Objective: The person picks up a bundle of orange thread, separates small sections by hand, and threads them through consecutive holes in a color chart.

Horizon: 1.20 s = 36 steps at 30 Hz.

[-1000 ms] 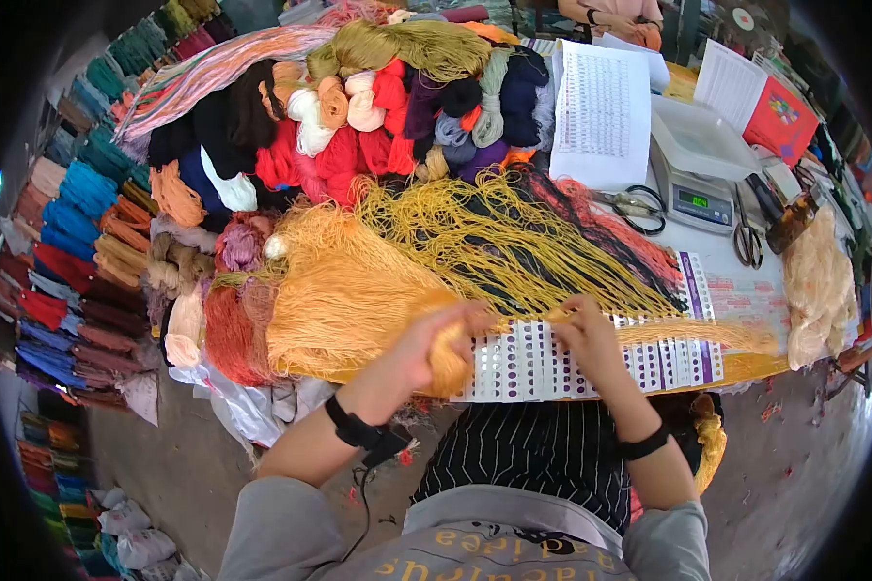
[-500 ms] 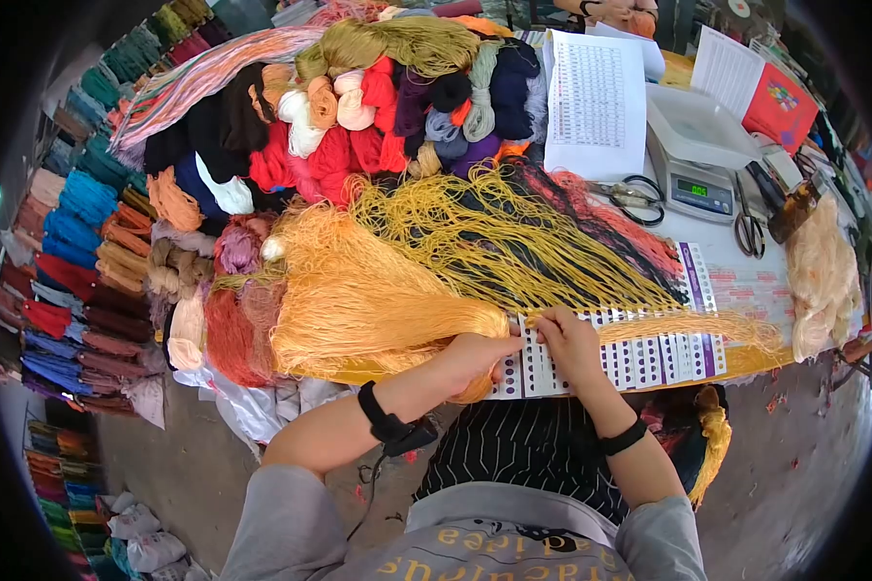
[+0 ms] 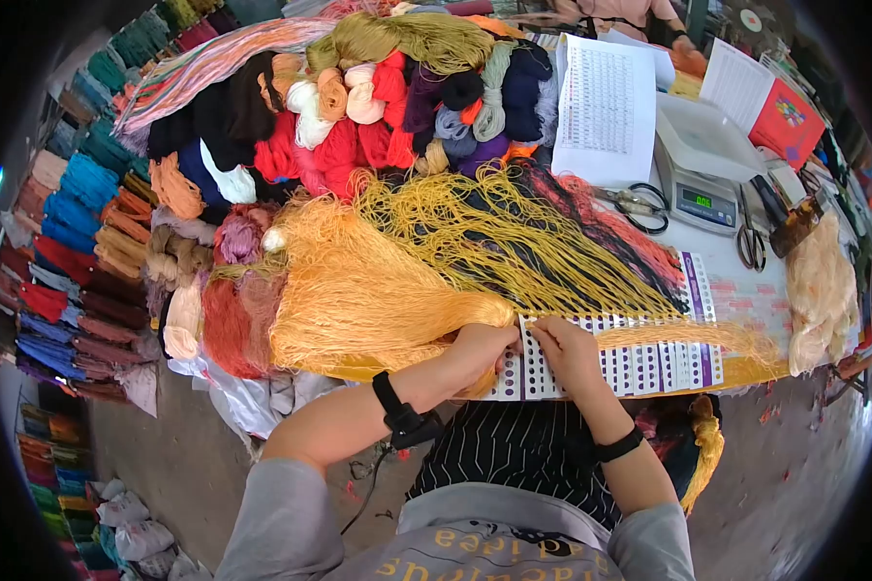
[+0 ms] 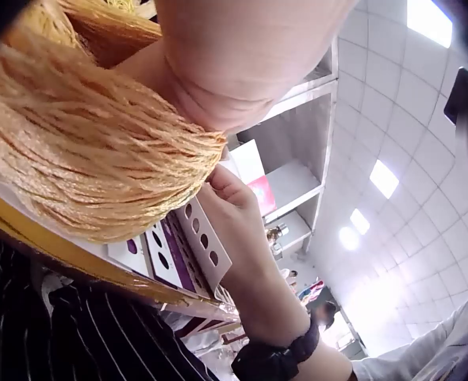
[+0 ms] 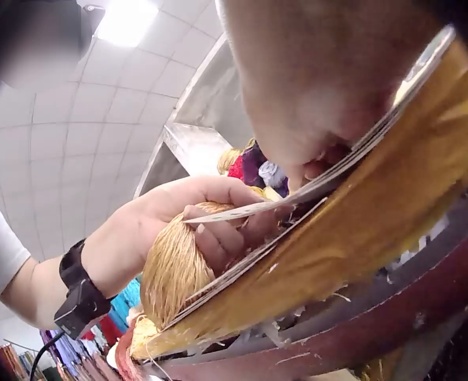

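Note:
A thick hank of light orange thread [image 3: 388, 290] spreads over the table, its narrow end bunched at my left hand [image 3: 480, 351]. That hand's fingers curl round the bunched end, and the thread hangs over them in the right wrist view. Close beside it, my right hand [image 3: 567, 353] pinches at the white punched cards [image 3: 639, 363], its fingertips partly hidden behind a lifted card [image 4: 204, 242]. What exactly lies between those fingertips I cannot tell. Purple dots and rows of holes mark the cards. A thin orange bundle of strands [image 3: 688, 336] lies across them, right of the right hand.
Yellow-green strands [image 3: 475, 228] cover the table behind the hands. Farther back stand piled yarn skeins [image 3: 344, 145], printed sheets [image 3: 606, 107], scissors [image 3: 639, 208] and a digital scale [image 3: 702, 198]. Racks of coloured skeins [image 3: 68, 281] line the left. Another person [image 3: 639, 15] sits at the back.
My left hand has moved right with the bunched end of the orange hank, up to the right hand. The right hand has shifted slightly left and lower over the cards.

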{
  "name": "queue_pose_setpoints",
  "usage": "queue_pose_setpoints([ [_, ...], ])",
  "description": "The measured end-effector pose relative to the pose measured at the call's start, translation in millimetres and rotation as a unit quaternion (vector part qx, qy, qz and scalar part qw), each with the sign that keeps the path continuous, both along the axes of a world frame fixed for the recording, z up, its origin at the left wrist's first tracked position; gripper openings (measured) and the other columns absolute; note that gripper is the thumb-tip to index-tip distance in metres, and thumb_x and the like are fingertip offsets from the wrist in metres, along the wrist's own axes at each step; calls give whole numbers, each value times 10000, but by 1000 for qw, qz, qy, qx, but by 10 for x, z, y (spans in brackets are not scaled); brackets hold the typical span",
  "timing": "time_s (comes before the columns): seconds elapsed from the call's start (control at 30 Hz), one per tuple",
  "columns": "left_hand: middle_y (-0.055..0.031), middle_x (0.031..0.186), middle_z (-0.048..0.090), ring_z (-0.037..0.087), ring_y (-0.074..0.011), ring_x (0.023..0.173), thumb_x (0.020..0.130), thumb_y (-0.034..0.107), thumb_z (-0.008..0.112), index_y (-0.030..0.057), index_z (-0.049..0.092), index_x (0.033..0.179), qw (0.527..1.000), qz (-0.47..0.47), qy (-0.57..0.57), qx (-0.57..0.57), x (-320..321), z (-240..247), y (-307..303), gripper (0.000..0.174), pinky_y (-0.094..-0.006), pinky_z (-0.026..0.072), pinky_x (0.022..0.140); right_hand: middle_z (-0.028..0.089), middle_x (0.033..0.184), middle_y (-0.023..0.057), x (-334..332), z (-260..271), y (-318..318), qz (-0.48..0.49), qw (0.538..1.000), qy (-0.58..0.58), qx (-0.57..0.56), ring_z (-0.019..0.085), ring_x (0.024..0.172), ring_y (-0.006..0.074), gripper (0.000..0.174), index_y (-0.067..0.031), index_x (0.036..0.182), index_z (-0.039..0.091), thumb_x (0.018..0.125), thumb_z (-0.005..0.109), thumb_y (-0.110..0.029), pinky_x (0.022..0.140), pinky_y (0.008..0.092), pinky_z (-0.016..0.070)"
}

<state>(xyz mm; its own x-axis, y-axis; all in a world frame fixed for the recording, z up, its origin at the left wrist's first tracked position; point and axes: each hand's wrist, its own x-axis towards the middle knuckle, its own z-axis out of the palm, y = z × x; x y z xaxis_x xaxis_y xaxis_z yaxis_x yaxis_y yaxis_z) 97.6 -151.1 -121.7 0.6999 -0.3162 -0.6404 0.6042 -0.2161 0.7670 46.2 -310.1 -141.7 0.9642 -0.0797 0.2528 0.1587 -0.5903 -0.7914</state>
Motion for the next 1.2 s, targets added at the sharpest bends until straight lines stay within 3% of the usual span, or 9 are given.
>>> queue_pose_setpoints([
  [0.17,-55,495,487,459,-157,445,794,185,593,-11,648,701,1000,-22,18,6,68,5,-56,223,-289,378,440,610,712,129,56,19,-86,39,999,-9,15,599,629,225,132,-16,870,627,838,597,-141,587,289,460],
  [0.23,-55,487,474,458,-161,437,794,194,592,-3,650,704,999,-30,28,23,99,18,-80,224,-291,371,441,631,700,85,131,108,-121,48,982,178,49,609,629,206,190,-50,843,642,819,589,-231,585,308,457],
  [0.47,-69,524,540,513,-167,461,805,213,593,14,649,704,996,-58,31,58,130,17,-64,230,-308,417,467,638,744,68,307,34,-219,86,949,285,108,610,686,174,336,-77,946,599,751,605,-351,626,300,460],
  [0.57,-78,631,612,586,-153,567,816,246,589,24,642,754,984,-114,-61,121,120,-9,42,237,-295,455,531,643,849,94,214,136,-147,56,971,230,-41,622,777,250,375,-96,1028,540,760,610,-350,683,344,465],
  [0.63,-74,743,649,619,-104,686,836,271,567,27,635,828,905,-178,-297,245,126,-187,233,254,-259,468,582,638,911,109,184,176,-108,44,968,243,-51,613,846,299,344,-114,1029,524,780,603,-337,718,380,459],
  [0.7,-59,786,650,595,-78,678,839,253,563,26,632,882,907,-153,-351,175,157,-218,335,241,-236,450,563,641,907,112,164,171,-90,42,976,203,-66,616,848,293,313,-123,1033,526,796,590,-317,716,383,459],
  [0.77,-43,756,645,552,-79,584,836,236,563,22,637,877,991,-105,-64,45,239,-154,415,231,-235,420,515,642,904,112,155,155,-77,36,977,199,-68,616,846,294,301,-124,1024,532,799,588,-316,713,383,460],
  [0.9,-60,725,638,464,-106,470,796,224,586,6,644,712,998,-18,15,-54,191,42,328,240,-253,399,463,645,866,113,151,115,-52,22,980,180,-83,620,819,299,273,-128,995,549,807,580,-324,695,385,462],
  [1.2,-39,639,573,408,-93,433,814,280,616,31,621,847,990,-21,89,-108,236,123,325,251,-267,367,448,636,739,119,132,96,-13,14,983,159,-85,618,713,306,248,-139,946,556,804,568,-341,618,398,452],
])
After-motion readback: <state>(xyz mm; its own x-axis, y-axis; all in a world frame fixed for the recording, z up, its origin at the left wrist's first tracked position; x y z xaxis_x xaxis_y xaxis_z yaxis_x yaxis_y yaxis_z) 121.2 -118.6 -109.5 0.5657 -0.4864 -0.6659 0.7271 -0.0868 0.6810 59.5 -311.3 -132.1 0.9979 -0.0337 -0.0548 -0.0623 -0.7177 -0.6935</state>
